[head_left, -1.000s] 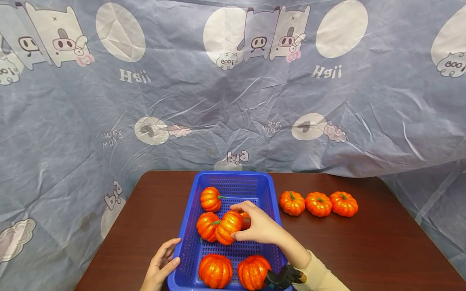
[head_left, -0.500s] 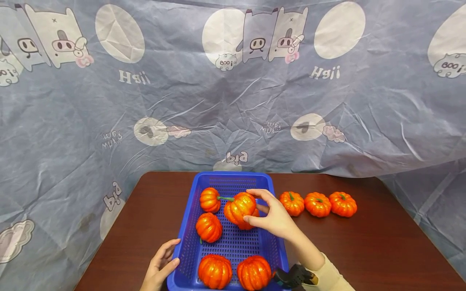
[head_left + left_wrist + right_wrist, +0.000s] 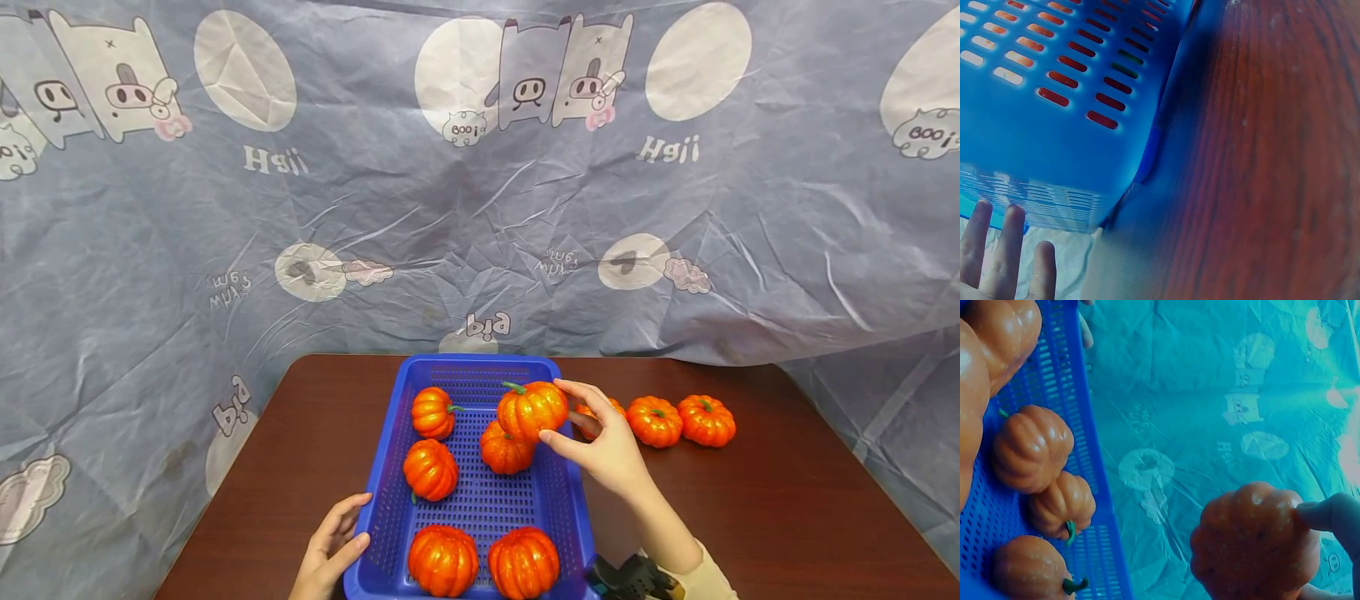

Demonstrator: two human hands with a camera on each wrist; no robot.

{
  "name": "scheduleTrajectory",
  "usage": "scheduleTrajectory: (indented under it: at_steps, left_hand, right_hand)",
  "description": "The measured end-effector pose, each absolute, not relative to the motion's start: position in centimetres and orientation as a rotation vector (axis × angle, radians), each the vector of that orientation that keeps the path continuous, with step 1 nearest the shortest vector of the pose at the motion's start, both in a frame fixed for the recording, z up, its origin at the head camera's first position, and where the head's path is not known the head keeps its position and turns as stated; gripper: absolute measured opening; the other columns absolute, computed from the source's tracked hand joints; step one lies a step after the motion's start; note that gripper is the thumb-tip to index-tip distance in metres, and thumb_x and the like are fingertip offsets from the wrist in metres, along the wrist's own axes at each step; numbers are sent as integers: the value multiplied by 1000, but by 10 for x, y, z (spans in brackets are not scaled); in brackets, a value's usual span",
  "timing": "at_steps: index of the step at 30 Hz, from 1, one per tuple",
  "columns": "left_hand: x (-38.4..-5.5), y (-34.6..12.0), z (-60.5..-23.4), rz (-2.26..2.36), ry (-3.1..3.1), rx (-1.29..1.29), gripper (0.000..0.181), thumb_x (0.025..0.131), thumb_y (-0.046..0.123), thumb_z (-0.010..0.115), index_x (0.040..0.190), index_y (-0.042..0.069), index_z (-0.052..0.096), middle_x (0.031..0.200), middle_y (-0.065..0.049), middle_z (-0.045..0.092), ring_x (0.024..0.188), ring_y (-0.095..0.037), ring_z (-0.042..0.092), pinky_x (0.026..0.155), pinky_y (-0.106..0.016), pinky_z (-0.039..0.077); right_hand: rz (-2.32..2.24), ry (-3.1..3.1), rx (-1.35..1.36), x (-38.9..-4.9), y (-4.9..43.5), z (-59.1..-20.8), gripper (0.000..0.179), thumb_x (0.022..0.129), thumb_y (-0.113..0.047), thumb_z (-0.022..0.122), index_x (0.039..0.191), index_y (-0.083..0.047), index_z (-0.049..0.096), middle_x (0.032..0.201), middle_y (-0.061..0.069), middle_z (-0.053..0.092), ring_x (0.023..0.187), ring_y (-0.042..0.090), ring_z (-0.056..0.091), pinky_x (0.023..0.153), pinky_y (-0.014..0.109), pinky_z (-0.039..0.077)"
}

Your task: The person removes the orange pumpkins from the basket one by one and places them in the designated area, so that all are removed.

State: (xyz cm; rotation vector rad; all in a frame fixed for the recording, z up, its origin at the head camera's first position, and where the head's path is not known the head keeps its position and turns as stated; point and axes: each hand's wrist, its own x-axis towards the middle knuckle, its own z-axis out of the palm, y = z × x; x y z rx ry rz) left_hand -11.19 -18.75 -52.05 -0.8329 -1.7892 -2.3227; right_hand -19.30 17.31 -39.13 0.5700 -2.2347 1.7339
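Note:
My right hand (image 3: 611, 442) pinches an orange ribbed pumpkin (image 3: 532, 410) with a green stem between thumb and fingers. It is held up over the right side of the blue plastic basket (image 3: 381, 467), overlapping another pumpkin (image 3: 504, 454) in the head view. The right wrist view shows the held pumpkin (image 3: 1254, 544) from its underside, raised off the basket. My left hand (image 3: 330, 546) stays at the basket's left rim, its fingertips right against the side. Seen from the left wrist, those fingers (image 3: 1007, 250) are fairly straight beside the slotted wall. Several more pumpkins (image 3: 442, 560) lie inside the basket.
To the basket's right, a row of pumpkins (image 3: 655, 422) sits on the dark brown table (image 3: 750, 517); my right hand partly hides the nearest one. A grey-blue cloth (image 3: 480, 208) with cartoon prints hangs behind the table.
My right hand has lifted the pumpkin from the middle of the basket up and to the right, uncovering the pumpkins beneath. The left hand and the basket have stayed put.

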Motion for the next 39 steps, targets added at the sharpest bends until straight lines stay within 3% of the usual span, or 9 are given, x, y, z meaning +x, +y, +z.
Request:
scheduleTrajectory:
  at_steps: [6,10,15,22,33,39]
  left_hand:
    - [-111,-187,-520,-2343,-1779,-834,45,90,-16,36,134,-12,32,128,-10,55,108,-22,59,81,-38,54]
    - [-111,-187,-520,-2345,-1771,-839,45,90,-16,36,134,-12,32,128,-11,55,108,-23,59,81,-38,54]
    - [-112,-187,-520,-2350,-1745,-859,45,89,-17,36,134,-13,32,128,-11,55,109,-23,58,82,-37,53]
    - [-112,-187,-520,-2339,-1753,-856,45,89,-17,36,134,-13,32,129,-10,55,109,-22,58,82,-37,53]
    - [-112,-187,-521,-2334,-1768,-840,45,89,-16,37,134,-13,33,129,-10,55,109,-22,58,81,-37,54]
    - [-112,-187,-521,-2339,-1770,-839,45,90,-16,36,134,-12,33,129,-11,55,109,-24,59,81,-38,54]
  right_hand:
    - [1803,-2202,446,-189,189,-394,61,73,1,78,129,-5,53,125,8,50,99,16,62,81,24,52]
    - [1855,-2173,400,-187,200,-395,62,76,3,74,132,-4,48,126,9,47,99,10,62,79,23,53]
    - [1831,-2172,335,-184,212,-399,63,78,4,72,134,-4,45,125,5,47,102,3,58,84,18,49]
    - [1710,-2215,285,-182,227,-412,65,77,2,73,136,-2,44,127,0,46,111,5,48,88,10,42]
    - [1636,-2275,205,-180,241,-435,65,75,0,76,133,-1,46,129,5,44,105,-6,49,86,11,43]
    - [1670,-2276,164,-178,248,-448,67,75,1,76,134,0,45,126,0,45,99,-7,53,84,12,46]
